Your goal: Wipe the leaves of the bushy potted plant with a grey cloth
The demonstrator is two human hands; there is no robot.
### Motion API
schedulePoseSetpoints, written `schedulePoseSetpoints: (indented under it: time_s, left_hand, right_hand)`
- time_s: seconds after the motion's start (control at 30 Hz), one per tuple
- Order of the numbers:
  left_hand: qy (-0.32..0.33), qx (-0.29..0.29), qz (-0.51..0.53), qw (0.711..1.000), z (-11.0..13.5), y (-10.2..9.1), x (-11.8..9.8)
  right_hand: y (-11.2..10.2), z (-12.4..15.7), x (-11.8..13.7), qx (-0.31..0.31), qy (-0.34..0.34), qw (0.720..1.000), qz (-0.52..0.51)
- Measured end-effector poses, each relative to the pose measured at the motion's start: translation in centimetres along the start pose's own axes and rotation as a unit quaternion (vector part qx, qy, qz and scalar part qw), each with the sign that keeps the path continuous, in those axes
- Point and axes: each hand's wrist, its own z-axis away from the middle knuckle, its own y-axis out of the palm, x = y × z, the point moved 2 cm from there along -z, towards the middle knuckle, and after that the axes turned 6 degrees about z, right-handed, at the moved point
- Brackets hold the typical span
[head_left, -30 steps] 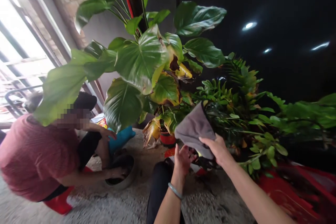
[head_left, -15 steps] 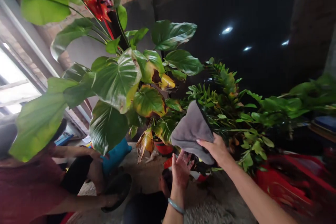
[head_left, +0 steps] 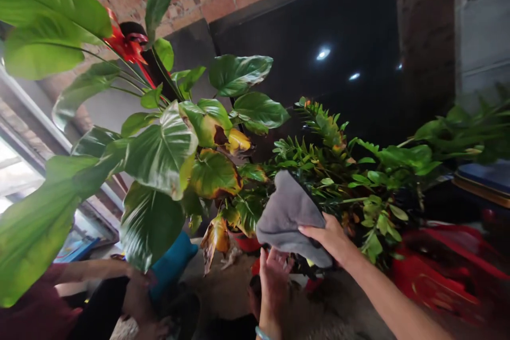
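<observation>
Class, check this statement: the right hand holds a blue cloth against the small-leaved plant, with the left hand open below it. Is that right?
No: the cloth is grey, not blue. The head view shows the right hand holding it against the small-leaved plant, with the left hand open below it.

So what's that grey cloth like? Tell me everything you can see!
The grey cloth looks soft and plain, like microfibre, with no pattern. It is bunched and draped, one corner poking up. The right hand grips its lower right edge, holding it in front of the small-leaved plant. The left hand is open just under it; whether it touches is unclear.
</observation>
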Motion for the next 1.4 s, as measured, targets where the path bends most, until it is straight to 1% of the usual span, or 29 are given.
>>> schedulePoseSetpoints:
  time_s: [0.07, 0.13, 0.2, 0.23, 0.27, 0.33, 0.4, 0.47, 0.5, 0.53, 0.57, 0.63, 0.7, 0.73, 0.77, 0.8, 0.83, 0.9, 0.97, 1.0, 1.03, 1.07, 1.1, 1.17, 1.23, 1.3, 1.33, 1.37, 1.4]
  left_hand:
    - [0.005, -0.019, -0.011, 1.000, 0.1, 0.7, -0.2]
    - [0.002, -0.038, -0.015, 0.999, 0.5, 1.2, -0.5]
    - [-0.002, -0.064, -0.006, 0.998, 0.9, 1.3, -0.9]
    - [-0.002, -0.081, 0.002, 0.997, 1.0, 1.3, -1.0]
    - [-0.002, -0.098, 0.010, 0.995, 1.2, 1.3, -1.1]
    - [0.008, -0.114, 0.028, 0.993, 1.3, 1.3, -1.1]
    - [0.017, -0.116, 0.037, 0.992, 1.1, 1.6, -1.0]
    - [0.021, -0.125, 0.029, 0.991, 0.9, 2.0, -0.7]
    - [0.022, -0.133, 0.020, 0.991, 0.7, 2.3, -0.6]
    - [0.021, -0.140, 0.009, 0.990, 0.6, 2.6, -0.4]
    - [0.021, -0.143, -0.003, 0.989, 0.5, 2.9, -0.3]
    - [0.022, -0.127, -0.027, 0.991, 0.3, 3.6, -0.2]
    - [0.020, -0.100, -0.040, 0.994, 0.3, 4.1, -0.1]
    - [0.021, -0.090, -0.040, 0.995, 0.4, 4.2, -0.1]
    - [0.024, -0.083, -0.038, 0.996, 0.5, 4.3, -0.2]
    - [0.025, -0.083, -0.035, 0.996, 0.5, 4.3, -0.2]
    - [0.026, -0.085, -0.033, 0.996, 0.6, 4.3, -0.2]
    - [0.029, -0.093, -0.027, 0.995, 0.7, 4.4, -0.3]
    - [0.029, -0.116, -0.025, 0.993, 0.7, 4.7, -0.2]
    - [0.030, -0.130, -0.027, 0.991, 0.7, 4.9, -0.1]
    - [0.030, -0.142, -0.031, 0.989, 0.8, 5.3, 0.0]
    - [0.029, -0.148, -0.036, 0.988, 0.7, 5.6, 0.2]
    - [0.026, -0.149, -0.042, 0.988, 0.7, 5.9, 0.3]
    - [0.020, -0.133, -0.053, 0.989, 0.6, 6.4, 0.6]
    - [0.017, -0.119, -0.066, 0.991, 0.3, 6.5, 1.0]
    - [0.011, -0.119, -0.080, 0.990, -0.1, 6.2, 1.3]
    - [0.005, -0.122, -0.088, 0.989, -0.3, 6.0, 1.5]
    - [-0.001, -0.125, -0.098, 0.987, -0.4, 5.8, 1.7]
    - [-0.006, -0.128, -0.107, 0.986, -0.5, 5.6, 1.9]
  right_hand:
    - [0.8, -0.2, -1.6, 0.002, 0.027, 1.000, -0.001]
    - [1.1, 1.1, -4.2, 0.025, 0.064, 0.998, 0.013]
    - [0.4, 3.2, -6.6, 0.047, 0.089, 0.995, 0.023]
    - [-0.3, 4.2, -7.3, 0.047, 0.095, 0.994, 0.022]
    - [-1.1, 4.9, -7.4, 0.039, 0.097, 0.994, 0.018]
    - [-2.6, 5.2, -6.1, 0.019, 0.087, 0.996, -0.001]
    - [-3.5, 3.9, -3.4, -0.011, 0.067, 0.997, -0.036]
    - [-3.4, 1.8, -0.7, -0.046, 0.042, 0.995, -0.083]
    - [-3.1, 0.8, 0.2, -0.069, 0.035, 0.992, -0.103]
    - [-2.6, 0.0, 0.5, -0.088, 0.036, 0.989, -0.116]
    - [-2.0, -0.4, 0.3, -0.095, 0.045, 0.987, -0.123]
    - [-0.9, 0.0, -1.6, -0.078, 0.082, 0.987, -0.112]
    - [-0.5, 1.9, -4.6, -0.043, 0.124, 0.988, -0.080]
    - [-0.6, 3.1, -6.0, -0.021, 0.141, 0.988, -0.060]
    - [-1.0, 4.3, -7.0, -0.007, 0.141, 0.989, -0.047]
    - [-1.6, 5.3, -7.4, 0.002, 0.139, 0.989, -0.043]
    - [-2.3, 5.9, -7.3, 0.000, 0.136, 0.990, -0.047]
    - [-3.9, 5.8, -5.4, -0.032, 0.123, 0.988, -0.083]
    - [-5.2, 3.9, -2.3, -0.090, 0.101, 0.982, -0.134]
    - [-5.6, 2.4, -0.9, -0.118, 0.082, 0.977, -0.160]
    - [-5.8, 1.0, 0.1, -0.143, 0.078, 0.969, -0.183]
    - [-5.7, -0.4, 0.7, -0.160, 0.079, 0.963, -0.203]
    - [-5.4, -1.4, 0.7, -0.169, 0.086, 0.958, -0.216]
    - [-4.5, -1.9, -0.8, -0.165, 0.116, 0.954, -0.223]
    - [-3.5, -0.3, -3.5, -0.129, 0.157, 0.957, -0.208]
    - [-3.1, 2.6, -6.0, -0.078, 0.197, 0.960, -0.185]
    - [-3.2, 4.1, -6.8, -0.056, 0.207, 0.962, -0.171]
    - [-3.5, 5.3, -6.9, -0.038, 0.210, 0.964, -0.160]
    - [-3.9, 6.2, -6.5, -0.027, 0.206, 0.966, -0.154]
